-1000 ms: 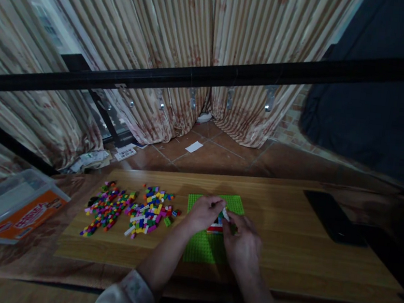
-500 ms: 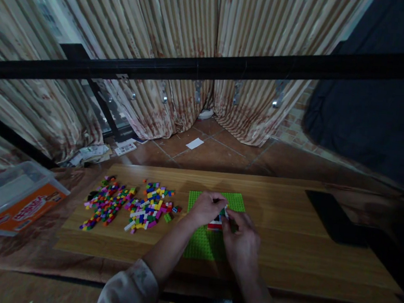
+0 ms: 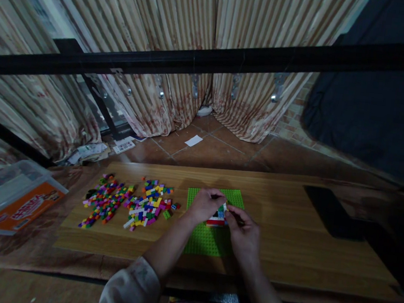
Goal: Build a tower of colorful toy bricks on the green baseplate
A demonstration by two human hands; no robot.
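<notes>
A small structure of toy bricks [image 3: 215, 222], red and white low down with blue and green above, stands on a green studded baseplate [image 3: 208, 244]. From the left, my left hand [image 3: 206, 205] reaches over its top, fingers bent together; what lies between the fingertips is hidden. My right hand [image 3: 245, 234] is at the structure's right side, thumb and forefinger closed at a small white brick [image 3: 225, 206] on its upper right edge. Both hands are close together, and they cover part of the structure.
Two heaps of loose bricks, one on the left [image 3: 108, 201] and one nearer the baseplate [image 3: 150, 206], lie on the wooden board [image 3: 284, 258]. A clear plastic box [image 3: 21, 204] with an orange label stands far left. A dark flat object [image 3: 330, 212] lies right. A black bar [image 3: 219, 61] crosses beyond.
My right fingers have shifted slightly off the structure's right side, showing more of its bricks. My left hand stays over the top. The whole view has tilted a little.
</notes>
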